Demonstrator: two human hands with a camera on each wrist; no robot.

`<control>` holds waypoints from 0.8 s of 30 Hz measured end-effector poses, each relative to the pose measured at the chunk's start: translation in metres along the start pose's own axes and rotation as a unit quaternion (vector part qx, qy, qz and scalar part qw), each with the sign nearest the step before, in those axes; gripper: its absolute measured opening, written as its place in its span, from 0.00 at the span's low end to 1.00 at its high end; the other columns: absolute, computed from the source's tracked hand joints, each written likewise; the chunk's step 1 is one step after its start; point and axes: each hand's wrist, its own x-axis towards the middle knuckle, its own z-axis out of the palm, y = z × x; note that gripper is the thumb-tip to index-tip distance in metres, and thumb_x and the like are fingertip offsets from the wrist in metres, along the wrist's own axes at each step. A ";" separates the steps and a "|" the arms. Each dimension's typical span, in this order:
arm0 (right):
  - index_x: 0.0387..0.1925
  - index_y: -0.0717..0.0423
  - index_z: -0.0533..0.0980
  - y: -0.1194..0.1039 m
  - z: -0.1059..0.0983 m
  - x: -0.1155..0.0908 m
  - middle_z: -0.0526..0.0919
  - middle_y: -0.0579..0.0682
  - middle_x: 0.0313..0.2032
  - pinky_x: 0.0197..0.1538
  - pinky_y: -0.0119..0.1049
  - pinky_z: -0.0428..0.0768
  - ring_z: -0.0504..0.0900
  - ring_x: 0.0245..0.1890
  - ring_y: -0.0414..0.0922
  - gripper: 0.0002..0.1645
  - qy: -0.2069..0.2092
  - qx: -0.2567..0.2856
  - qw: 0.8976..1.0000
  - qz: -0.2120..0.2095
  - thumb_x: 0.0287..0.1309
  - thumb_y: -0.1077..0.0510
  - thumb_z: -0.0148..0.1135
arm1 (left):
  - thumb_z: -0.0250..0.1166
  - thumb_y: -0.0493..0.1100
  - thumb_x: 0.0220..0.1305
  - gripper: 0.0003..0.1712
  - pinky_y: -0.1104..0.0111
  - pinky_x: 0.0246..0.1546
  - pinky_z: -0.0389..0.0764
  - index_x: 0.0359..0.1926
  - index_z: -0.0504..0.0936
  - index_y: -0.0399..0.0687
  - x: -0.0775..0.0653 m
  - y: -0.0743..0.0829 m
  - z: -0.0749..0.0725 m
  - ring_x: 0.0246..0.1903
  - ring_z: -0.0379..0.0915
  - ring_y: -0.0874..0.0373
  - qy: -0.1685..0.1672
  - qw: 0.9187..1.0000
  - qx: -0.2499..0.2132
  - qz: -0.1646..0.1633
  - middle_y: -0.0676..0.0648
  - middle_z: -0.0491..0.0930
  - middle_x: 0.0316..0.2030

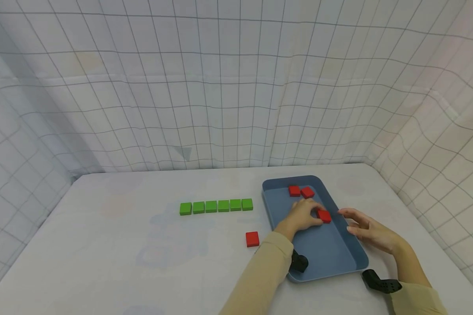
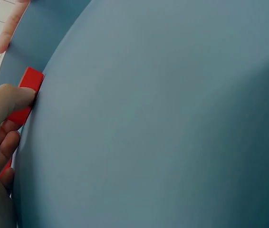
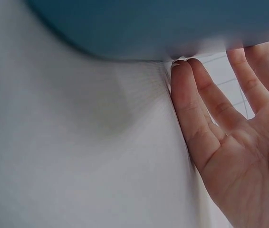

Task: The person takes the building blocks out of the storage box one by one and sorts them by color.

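Note:
My left hand (image 1: 301,214) reaches into the blue tray (image 1: 327,258) and pinches a red square block (image 1: 324,216) near the tray's right wall. The left wrist view shows the thumb on one face of this red block (image 2: 31,78), with the fingers curled behind it. Two other red blocks, one of them this block (image 1: 294,190), lie in the far end of the tray. Outside the tray's right side is my right hand (image 1: 372,232), its fingers extended loosely. In the right wrist view its fingertips (image 3: 181,71) are right at the tray's outer wall.
To the left of the tray, several green blocks (image 1: 210,206) stand in a straight row on the white table (image 1: 114,245). One more red block (image 1: 252,239) lies between the row and my left forearm. A grid-patterned white curtain (image 1: 220,109) encloses the back and sides.

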 end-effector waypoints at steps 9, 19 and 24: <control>0.68 0.55 0.48 -0.004 0.002 0.001 0.47 0.48 0.65 0.50 0.19 0.65 0.33 0.65 0.70 0.33 0.002 0.001 1.000 0.007 0.65 0.60 0.47 | 0.67 0.44 0.54 0.18 0.67 0.54 0.66 0.48 0.80 0.50 0.002 0.002 -0.004 0.54 0.67 0.62 0.031 0.998 -0.054 0.001 0.51 0.74 0.53; 0.68 0.58 0.47 -0.003 0.001 0.000 0.38 0.64 0.67 0.51 0.23 0.66 0.35 0.64 0.71 0.33 -0.002 -0.012 1.000 0.017 0.66 0.59 0.47 | 0.70 0.39 0.51 0.17 0.80 0.25 0.68 0.45 0.82 0.47 -0.005 0.010 -0.011 0.25 0.67 0.69 0.022 0.990 -0.141 -0.006 0.54 0.79 0.33; 0.68 0.58 0.47 -0.003 0.001 0.000 0.39 0.65 0.67 0.60 0.51 0.61 0.36 0.64 0.72 0.33 -0.004 -0.023 1.000 0.014 0.66 0.59 0.46 | 0.70 0.40 0.50 0.18 0.79 0.23 0.68 0.45 0.82 0.47 -0.013 0.016 -0.020 0.26 0.66 0.69 0.018 0.987 -0.158 0.001 0.55 0.79 0.34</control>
